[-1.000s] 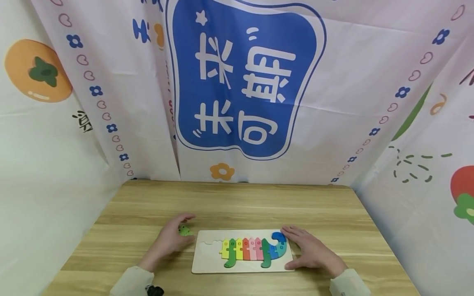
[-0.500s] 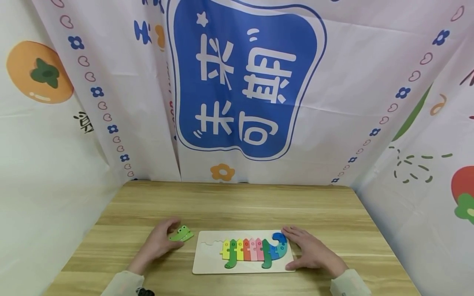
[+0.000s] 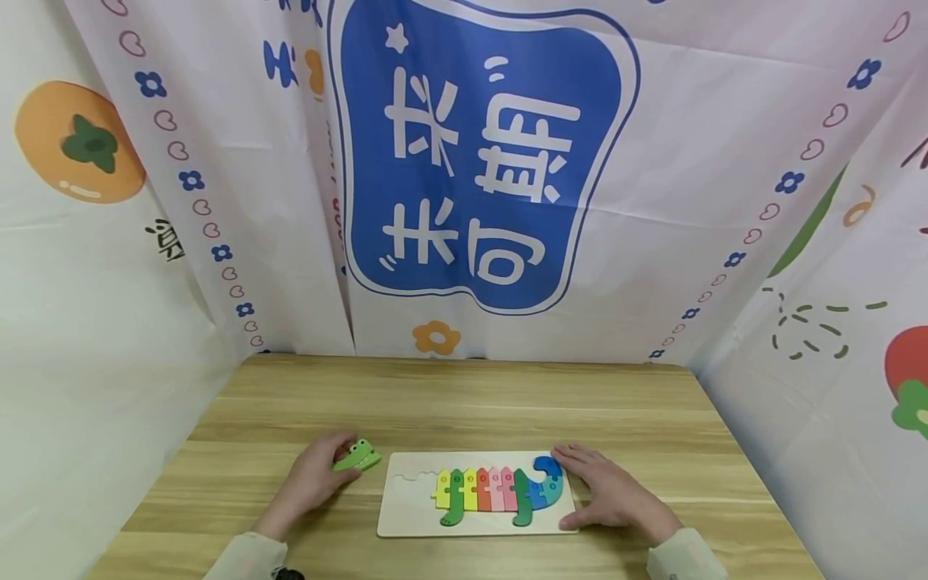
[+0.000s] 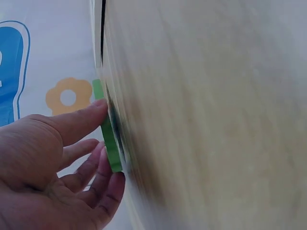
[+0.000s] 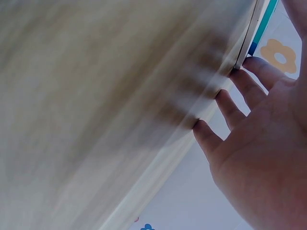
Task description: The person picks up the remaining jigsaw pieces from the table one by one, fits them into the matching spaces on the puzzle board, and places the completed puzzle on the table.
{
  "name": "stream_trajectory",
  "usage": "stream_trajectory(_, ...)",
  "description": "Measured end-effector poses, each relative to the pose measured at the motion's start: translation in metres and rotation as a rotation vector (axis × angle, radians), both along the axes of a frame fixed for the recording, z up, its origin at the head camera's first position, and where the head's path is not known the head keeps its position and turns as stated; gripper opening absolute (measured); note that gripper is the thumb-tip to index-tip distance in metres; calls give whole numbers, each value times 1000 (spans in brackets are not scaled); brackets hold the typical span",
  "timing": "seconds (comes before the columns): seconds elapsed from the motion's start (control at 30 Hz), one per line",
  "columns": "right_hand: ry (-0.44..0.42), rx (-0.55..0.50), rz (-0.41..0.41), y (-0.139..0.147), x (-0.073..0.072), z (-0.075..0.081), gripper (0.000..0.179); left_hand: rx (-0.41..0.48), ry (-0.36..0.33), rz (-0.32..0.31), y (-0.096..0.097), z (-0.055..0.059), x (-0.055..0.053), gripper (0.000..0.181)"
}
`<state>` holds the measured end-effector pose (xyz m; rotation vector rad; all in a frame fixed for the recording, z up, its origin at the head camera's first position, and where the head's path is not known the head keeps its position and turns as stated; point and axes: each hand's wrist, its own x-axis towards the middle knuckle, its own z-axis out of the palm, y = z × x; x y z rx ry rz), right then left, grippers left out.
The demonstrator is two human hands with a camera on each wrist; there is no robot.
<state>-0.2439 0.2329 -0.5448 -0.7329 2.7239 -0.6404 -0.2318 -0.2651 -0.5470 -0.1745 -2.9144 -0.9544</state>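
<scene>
My left hand (image 3: 317, 474) pinches a green crocodile-head puzzle piece (image 3: 360, 456) between thumb and fingers, just left of the puzzle board (image 3: 406, 515). In the left wrist view the piece (image 4: 109, 132) stands edge-on, low over the table. On the pale board lies a crocodile body (image 3: 482, 490) of yellow, red, pink, green and blue pieces, with a bare outlined recess at its left end. My right hand (image 3: 607, 491) rests at the board's right edge, thumb at the near corner and fingers at the far one. The right wrist view shows its fingertips (image 5: 201, 123) down at the table.
The wood-grain table (image 3: 464, 403) extends behind the board to a printed cloth backdrop (image 3: 696, 161). Cloth walls close in the left and right sides. A dark band (image 3: 288, 573) shows at the left cuff.
The left hand has drawn back left from the board's edge with the green crocodile-head piece, which now shows more between its fingers. My right hand and the board stay put.
</scene>
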Motion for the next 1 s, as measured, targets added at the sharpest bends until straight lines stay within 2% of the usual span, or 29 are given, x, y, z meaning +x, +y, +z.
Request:
stream_trajectory(0.13,-1,-3,5,0,0,0,109,-9,17,-9,2,4,2,60)
stream_trajectory(0.4,8,0,8,1,0,-1,111,31,95,-76,7,15,9,61)
stream_trajectory(0.77,-10,4,-2,0,-1,0,110,-81,253,-196,15,25,16,64)
stream_trajectory(1.0,-27,7,-12,-1,-1,1,109,-87,284,-240,19,26,18,64)
